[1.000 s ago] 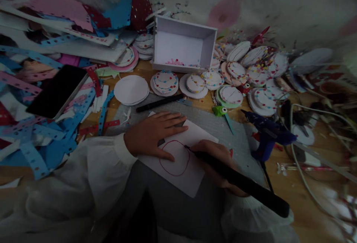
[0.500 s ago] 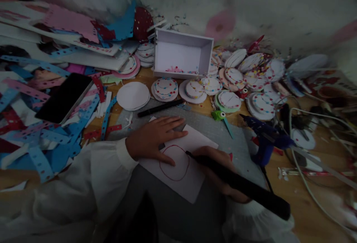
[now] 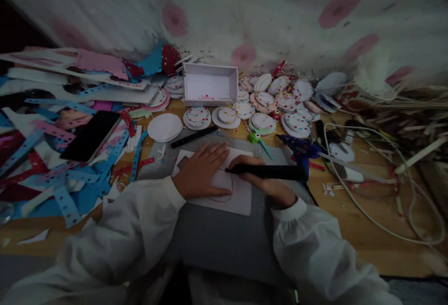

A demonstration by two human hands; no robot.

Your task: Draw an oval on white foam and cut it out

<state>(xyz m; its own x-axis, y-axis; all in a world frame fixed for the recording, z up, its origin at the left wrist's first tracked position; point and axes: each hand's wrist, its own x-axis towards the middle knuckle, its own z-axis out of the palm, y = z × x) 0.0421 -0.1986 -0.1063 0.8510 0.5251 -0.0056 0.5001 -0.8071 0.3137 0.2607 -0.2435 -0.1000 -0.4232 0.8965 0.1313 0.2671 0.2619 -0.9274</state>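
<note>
A white sheet point(image 3: 241, 201) with a red circle drawn on it lies on the grey mat point(image 3: 224, 237). My left hand point(image 3: 203, 172) presses flat on the sheet, fingers stretched out, and covers much of the circle. Wrapped round a thick black pen-like tool point(image 3: 269, 171) is my right hand point(image 3: 264, 181). The tool's thin tip touches or hovers over the circle's upper edge, close to my left fingers; which of the two I cannot tell. A dark patch at the sheet's left corner is partly under my left hand.
Behind the mat are a black pen point(image 3: 194, 136), white discs point(image 3: 164, 128), small decorated cake shapes point(image 3: 197, 116) and an open white box point(image 3: 210, 86). A blue glue gun point(image 3: 301, 149) and white cable point(image 3: 350, 207) lie right. Paper scraps and a phone point(image 3: 91, 136) crowd the left.
The sheet has turned under my hands. My right hand has moved the tool's tip up and left along the circle, and the tool now lies more level. The camera view has shifted.
</note>
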